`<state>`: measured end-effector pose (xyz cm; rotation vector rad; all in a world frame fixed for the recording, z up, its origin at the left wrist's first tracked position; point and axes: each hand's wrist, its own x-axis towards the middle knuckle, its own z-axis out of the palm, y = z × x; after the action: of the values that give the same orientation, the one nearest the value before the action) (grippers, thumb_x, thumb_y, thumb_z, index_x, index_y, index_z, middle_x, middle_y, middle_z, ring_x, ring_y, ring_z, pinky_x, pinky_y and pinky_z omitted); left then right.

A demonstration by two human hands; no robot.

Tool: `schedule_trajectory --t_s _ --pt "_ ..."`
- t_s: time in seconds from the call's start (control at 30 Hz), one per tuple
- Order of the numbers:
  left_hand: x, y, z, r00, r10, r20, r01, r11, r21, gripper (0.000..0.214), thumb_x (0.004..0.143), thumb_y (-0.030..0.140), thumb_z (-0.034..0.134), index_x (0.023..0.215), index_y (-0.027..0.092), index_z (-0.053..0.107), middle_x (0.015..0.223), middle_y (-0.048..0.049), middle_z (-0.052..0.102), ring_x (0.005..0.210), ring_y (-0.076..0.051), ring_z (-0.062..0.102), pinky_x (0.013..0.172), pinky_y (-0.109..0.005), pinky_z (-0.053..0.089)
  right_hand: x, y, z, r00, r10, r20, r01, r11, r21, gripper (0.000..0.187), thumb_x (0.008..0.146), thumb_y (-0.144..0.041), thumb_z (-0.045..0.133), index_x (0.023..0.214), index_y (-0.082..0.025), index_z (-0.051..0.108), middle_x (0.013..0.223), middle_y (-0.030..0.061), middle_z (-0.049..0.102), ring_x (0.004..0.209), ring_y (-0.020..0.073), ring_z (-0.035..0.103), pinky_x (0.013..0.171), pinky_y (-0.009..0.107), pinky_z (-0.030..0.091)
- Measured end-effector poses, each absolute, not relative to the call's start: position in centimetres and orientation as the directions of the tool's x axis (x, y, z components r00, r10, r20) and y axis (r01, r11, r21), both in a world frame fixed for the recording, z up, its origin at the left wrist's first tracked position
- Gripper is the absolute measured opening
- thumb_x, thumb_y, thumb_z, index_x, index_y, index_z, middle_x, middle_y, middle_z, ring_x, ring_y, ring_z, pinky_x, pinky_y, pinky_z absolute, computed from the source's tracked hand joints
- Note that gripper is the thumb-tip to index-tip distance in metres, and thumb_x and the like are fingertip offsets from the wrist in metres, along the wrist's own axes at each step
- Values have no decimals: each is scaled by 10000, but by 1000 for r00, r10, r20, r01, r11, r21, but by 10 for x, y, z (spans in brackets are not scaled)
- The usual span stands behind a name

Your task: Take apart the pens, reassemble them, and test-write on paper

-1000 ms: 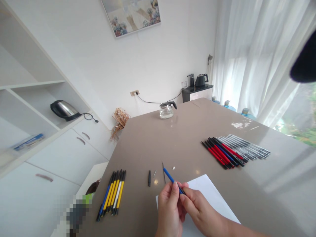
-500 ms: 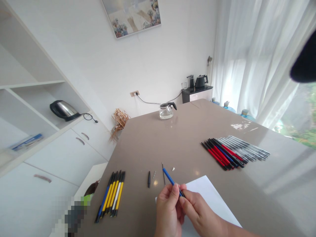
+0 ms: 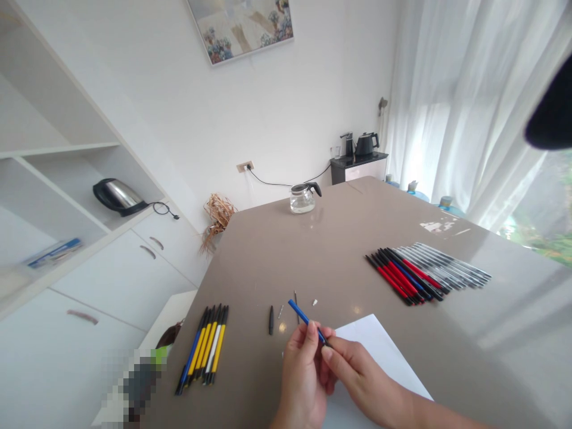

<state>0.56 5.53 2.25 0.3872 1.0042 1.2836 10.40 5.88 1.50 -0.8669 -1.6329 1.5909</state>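
A blue pen barrel (image 3: 300,313) points up and away to the left, its near end dark. My left hand (image 3: 306,363) pinches it around the middle with thumb and fingers. At the dark near end, my right hand (image 3: 353,366) grips with thumb and forefinger; the fingers partly hide that end. On the table just beyond the hands lie a black pen grip section (image 3: 270,320), a small spring (image 3: 280,311), a thin refill (image 3: 295,298) and a small white piece (image 3: 315,302). Under the hands is a sheet of white paper (image 3: 375,339).
At left lies a row of yellow, blue and white pens (image 3: 208,345). To the right are red, black and blue pens (image 3: 397,277) beside clear ones (image 3: 447,265). A glass pot (image 3: 302,199) stands at the far table edge. White cabinets (image 3: 102,286) line the left.
The blue barrel's far end has swung slightly left and up, away from the refill. Both hands keep hold of the pen. The whole view has shifted a little.
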Motion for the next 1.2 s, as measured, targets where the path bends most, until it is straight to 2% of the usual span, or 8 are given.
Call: schedule_trajectory --t_s 0.13,0.27,0.4,0.6,0.73,0.83,1.03,1.2 --pt "-1 61 21 -73 923 -377 -672 234 703 200 732 339 556 786 167 469 718 -32 586 598 -124 570 457 -202 429 114 67 18 -465 884 52 179 151 -972 352 841 -393 302 659 -160 492 626 18 503 585 116 484 558 238 403" --pt "-9 66 15 -180 904 -387 -655 183 733 217 710 307 594 833 157 497 740 -44 599 737 -136 584 670 -245 446 132 87 21 -325 926 193 387 316 -866 261 819 -329 368 762 -169 565 681 40 499 655 140 485 606 261 395" --pt "-12 67 13 -199 901 -387 -614 193 766 259 696 347 599 843 150 518 753 -51 595 704 -129 580 649 -238 437 143 106 19 -191 972 133 544 218 -810 262 779 -290 413 967 -172 552 712 37 553 623 138 508 580 259 389" --pt "-11 65 9 -205 909 -362 -596 178 783 287 682 384 600 832 146 543 728 -27 556 589 -82 527 573 -213 415 136 127 17 -211 977 33 793 191 -578 205 760 -306 422 717 -170 569 633 35 593 598 141 528 519 236 318" --pt "-11 65 9 -199 901 -386 -613 193 766 288 675 379 608 819 137 550 675 -8 519 551 -69 491 543 -207 402 125 143 13 -192 981 -33 913 167 -372 241 768 -311 406 717 -161 587 698 82 627 671 179 567 515 246 297" --pt "-10 64 10 -183 891 -415 -627 219 748 294 665 381 615 815 135 558 648 -3 511 535 -68 480 527 -206 393 119 148 8 -190 978 -90 943 156 -295 260 757 -357 420 731 -169 597 745 93 637 693 192 577 507 245 298" --pt "-8 63 10 -159 892 -424 -624 242 743 308 650 388 626 817 135 575 634 1 507 524 -66 464 512 -202 377 122 150 9 -185 979 -81 921 144 -363 323 741 -454 416 668 -190 588 651 65 617 620 178 552 490 245 290" --pt "-9 63 7 -171 896 -410 -579 245 778 297 661 391 613 809 135 583 677 -10 517 556 -72 473 524 -204 383 134 138 23 -200 980 3 761 157 -630 415 799 -438 310 545 -171 501 521 26 539 479 112 456 459 232 285"
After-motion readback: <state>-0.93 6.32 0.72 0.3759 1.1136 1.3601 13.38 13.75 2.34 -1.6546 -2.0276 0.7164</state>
